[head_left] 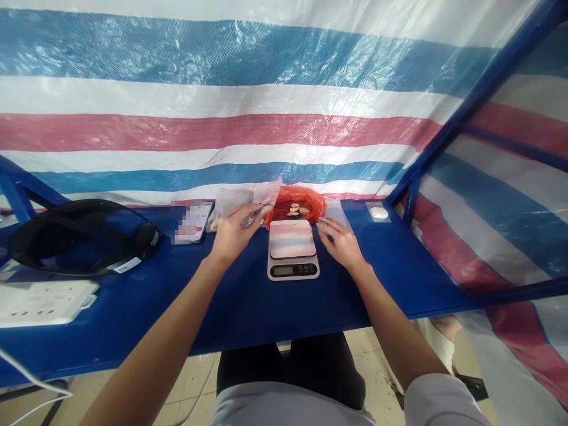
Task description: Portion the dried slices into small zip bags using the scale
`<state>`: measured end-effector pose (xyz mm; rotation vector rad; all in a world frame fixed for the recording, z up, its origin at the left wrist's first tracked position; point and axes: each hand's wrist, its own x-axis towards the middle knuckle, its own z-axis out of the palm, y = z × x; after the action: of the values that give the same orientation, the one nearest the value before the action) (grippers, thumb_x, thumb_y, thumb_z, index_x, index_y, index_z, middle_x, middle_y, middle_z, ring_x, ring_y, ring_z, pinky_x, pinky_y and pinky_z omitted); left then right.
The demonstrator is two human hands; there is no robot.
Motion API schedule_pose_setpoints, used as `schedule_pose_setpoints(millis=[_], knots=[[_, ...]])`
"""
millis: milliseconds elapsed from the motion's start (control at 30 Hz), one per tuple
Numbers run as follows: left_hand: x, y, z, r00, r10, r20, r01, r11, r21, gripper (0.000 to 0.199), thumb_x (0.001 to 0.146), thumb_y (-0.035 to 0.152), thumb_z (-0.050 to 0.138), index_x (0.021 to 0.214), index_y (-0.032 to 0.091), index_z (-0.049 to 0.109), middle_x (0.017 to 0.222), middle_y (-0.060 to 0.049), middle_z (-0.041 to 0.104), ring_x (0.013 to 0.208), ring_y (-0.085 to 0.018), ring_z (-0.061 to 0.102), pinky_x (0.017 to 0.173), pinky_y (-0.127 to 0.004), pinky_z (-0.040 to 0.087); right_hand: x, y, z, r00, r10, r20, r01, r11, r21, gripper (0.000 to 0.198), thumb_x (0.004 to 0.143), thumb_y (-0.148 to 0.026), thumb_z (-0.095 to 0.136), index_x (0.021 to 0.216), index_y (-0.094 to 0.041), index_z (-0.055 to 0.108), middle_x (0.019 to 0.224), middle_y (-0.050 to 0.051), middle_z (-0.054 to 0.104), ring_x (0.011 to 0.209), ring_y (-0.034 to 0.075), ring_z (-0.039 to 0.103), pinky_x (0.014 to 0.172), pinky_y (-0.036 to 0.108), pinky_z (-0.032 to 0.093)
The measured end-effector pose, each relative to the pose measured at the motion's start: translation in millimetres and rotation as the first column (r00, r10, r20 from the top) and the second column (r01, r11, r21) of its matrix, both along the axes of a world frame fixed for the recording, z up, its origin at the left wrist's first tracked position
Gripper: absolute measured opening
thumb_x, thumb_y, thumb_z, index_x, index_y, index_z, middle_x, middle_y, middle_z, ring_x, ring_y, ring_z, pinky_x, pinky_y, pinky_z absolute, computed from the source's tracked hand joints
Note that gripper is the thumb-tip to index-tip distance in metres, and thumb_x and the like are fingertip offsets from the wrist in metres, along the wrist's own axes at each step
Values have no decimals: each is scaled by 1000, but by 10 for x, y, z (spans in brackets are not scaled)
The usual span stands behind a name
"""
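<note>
My left hand (235, 231) is closed on a clear plastic bag (266, 194), whose top edge stands up beside the red bag; some pale pieces show near its fingers. A red plastic bag (316, 204) lies open at the back, holding several pale flat slices (294, 209) and darker bits. In front of it is a white digital kitchen scale (293, 239) with a bare, shiny platform; its display shows no readable number. My right hand (341, 241) rests by the scale's right edge, fingers loosely stretched and apart, near the red bag's rim and another clear bag (344, 213).
To the left are a phone (202, 222) partly blurred out, a black head strap device (80, 236) and a white power strip (44, 303). A small white oval object (378, 213) lies at the right. Behind the blue table (248, 319) hangs a striped plastic sheet (248, 130).
</note>
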<state>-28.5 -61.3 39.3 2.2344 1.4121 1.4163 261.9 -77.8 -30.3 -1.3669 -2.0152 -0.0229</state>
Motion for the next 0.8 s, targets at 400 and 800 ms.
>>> schedule_pose_setpoints(millis=[400,800], knots=[[341,-159,-350,683,-92,725,400,877,-265,36,61,36,90,91,21,77,88,-3,76,80,-21,71,81,-37,58,-400,103,197,701,46,-712,-188,975,-122,41,91,-47,59,123,-24,68,128,5,71,122,24,66,110,42,51],[290,-177,-495,455,75,887,617,692,-375,39,59,29,92,94,21,76,93,-3,77,85,-18,72,77,-30,58,-386,177,143,430,-89,-898,-327,912,-247,44,61,-54,85,91,-22,78,96,3,78,91,24,73,73,38,65]])
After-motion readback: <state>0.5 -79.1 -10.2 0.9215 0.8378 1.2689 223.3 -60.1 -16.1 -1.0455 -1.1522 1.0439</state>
